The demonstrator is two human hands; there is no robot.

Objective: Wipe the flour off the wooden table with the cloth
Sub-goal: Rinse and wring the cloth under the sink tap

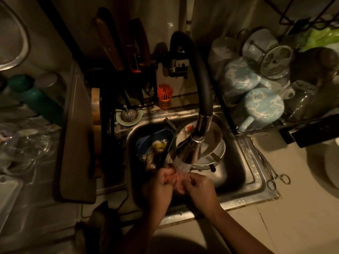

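Dim kitchen, sink (253, 173) at centre. Under the tap (200, 92), left hand (161, 183) and right hand (200, 187) both pinch what seems a pinkish cloth (173, 177) between them.

Running water (181, 165) blurs the pinkish thing (173, 177) between the fingers (194, 180).

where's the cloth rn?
Head view, lower centre: what looks like the cloth, pinkish, is bunched between the left hand and right hand, under the running tap over the sink.

Pinkish cloth (173, 178) bunched small, wet under running water (180, 165) over the sink (238, 173)
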